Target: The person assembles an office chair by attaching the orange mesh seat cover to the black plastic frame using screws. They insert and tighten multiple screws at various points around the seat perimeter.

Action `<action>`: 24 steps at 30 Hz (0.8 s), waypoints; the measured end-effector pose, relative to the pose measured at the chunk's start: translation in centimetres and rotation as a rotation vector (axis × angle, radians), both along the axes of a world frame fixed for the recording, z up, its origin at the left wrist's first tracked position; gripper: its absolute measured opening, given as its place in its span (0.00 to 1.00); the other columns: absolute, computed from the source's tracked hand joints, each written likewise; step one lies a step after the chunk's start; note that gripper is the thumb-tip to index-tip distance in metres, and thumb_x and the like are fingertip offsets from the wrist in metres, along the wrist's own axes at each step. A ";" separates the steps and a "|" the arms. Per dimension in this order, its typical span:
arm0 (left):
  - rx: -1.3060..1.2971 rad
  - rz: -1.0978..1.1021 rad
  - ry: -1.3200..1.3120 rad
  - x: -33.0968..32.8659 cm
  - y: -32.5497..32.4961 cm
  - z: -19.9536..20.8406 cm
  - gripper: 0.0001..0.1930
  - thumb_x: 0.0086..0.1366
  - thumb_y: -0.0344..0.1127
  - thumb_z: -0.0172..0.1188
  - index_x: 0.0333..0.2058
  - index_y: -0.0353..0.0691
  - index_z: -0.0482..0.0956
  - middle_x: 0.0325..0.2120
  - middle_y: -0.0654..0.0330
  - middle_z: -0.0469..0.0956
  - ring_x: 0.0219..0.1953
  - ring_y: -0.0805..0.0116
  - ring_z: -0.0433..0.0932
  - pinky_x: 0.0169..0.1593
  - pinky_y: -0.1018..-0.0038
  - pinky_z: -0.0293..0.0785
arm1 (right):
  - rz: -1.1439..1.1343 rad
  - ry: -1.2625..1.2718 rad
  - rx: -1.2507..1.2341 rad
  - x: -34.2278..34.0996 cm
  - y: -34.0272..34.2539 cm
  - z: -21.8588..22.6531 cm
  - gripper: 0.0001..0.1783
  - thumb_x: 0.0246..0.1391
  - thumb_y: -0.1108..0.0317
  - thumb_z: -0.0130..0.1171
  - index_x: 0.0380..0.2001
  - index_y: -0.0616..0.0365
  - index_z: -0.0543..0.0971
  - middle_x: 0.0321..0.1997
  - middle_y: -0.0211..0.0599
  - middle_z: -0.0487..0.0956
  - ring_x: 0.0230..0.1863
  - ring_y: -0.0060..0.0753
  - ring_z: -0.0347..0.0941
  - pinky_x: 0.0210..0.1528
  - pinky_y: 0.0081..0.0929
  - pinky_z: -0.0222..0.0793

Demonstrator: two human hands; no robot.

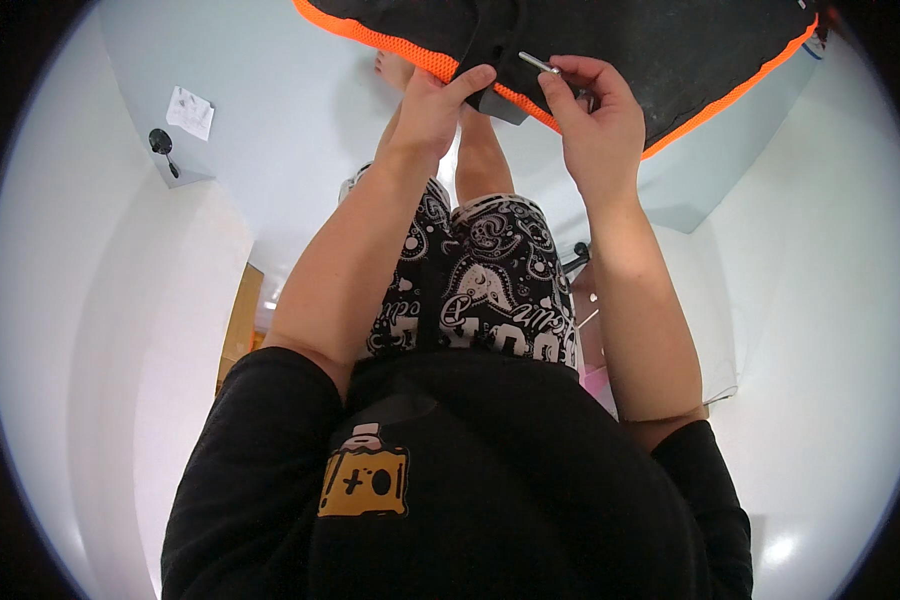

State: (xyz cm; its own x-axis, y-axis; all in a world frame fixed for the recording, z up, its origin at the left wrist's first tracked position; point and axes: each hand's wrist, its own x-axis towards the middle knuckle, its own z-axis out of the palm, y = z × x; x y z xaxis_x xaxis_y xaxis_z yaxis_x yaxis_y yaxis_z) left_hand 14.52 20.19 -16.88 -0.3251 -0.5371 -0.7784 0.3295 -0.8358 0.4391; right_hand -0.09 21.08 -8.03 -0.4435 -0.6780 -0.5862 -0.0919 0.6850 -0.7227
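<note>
A large black padded panel with orange mesh edging (620,60), like the underside of a chair seat, fills the top of the view. My left hand (440,108) is closed at its near edge, with the thumb against a black bracket-like piece (490,50) and the fingers partly hidden under the mesh. My right hand (600,112) pinches a slim silver metal rod (536,62) between thumb and forefinger, over the panel and just right of the black piece. Whether the rod is a bolt or a tool I cannot tell.
Pale floor lies below, with my bare legs and patterned shorts (490,260) in the middle. At the left are a paper sheet (190,112) and a small black object with a round head (160,142). A brown cardboard-like piece (240,325) stands behind my left arm.
</note>
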 end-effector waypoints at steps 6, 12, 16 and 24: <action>0.020 -0.049 -0.052 0.0 0.0 0.2 0.22 0.53 0.30 0.61 0.48 0.36 0.69 0.44 0.61 0.73 0.49 0.70 0.68 0.57 0.74 0.58 | -0.016 -0.004 0.023 -0.2 0.6 -0.5 0.11 0.44 0.69 0.62 0.33 0.60 0.78 0.29 0.29 0.78 0.19 0.11 0.60 0.22 0.11 0.58; 0.040 -0.038 -0.038 0.3 -0.3 -0.1 0.19 0.53 0.28 0.62 0.44 0.38 0.71 0.41 0.61 0.74 0.44 0.71 0.72 0.51 0.74 0.65 | 0.016 0.031 0.029 -0.1 0.4 -0.5 0.12 0.44 0.67 0.62 0.33 0.59 0.78 0.28 0.29 0.78 0.19 0.12 0.61 0.23 0.13 0.60; -0.014 -0.051 0.000 0.8 -0.9 -0.4 0.19 0.52 0.26 0.62 0.44 0.36 0.70 0.38 0.61 0.75 0.40 0.71 0.75 0.45 0.76 0.72 | 0.029 0.056 -0.010 0.1 0.3 -0.9 0.12 0.43 0.65 0.62 0.33 0.59 0.78 0.28 0.30 0.79 0.19 0.14 0.63 0.23 0.14 0.61; -0.093 -0.151 -0.033 1.2 -1.7 -0.6 0.18 0.52 0.26 0.62 0.42 0.34 0.71 0.36 0.61 0.75 0.38 0.71 0.75 0.43 0.79 0.73 | 0.114 0.139 -0.031 0.8 -0.8 -0.6 0.11 0.44 0.66 0.62 0.34 0.55 0.80 0.28 0.24 0.78 0.19 0.09 0.58 0.21 0.10 0.55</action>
State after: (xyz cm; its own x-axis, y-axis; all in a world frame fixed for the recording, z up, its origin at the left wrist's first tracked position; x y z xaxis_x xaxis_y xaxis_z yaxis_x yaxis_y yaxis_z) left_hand 15.75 18.50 -17.50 -0.3829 -0.5538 -0.7394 0.1872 -0.8303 0.5249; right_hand 0.75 20.33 -8.59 -0.4384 -0.7451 -0.5026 -0.2679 0.6421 -0.7183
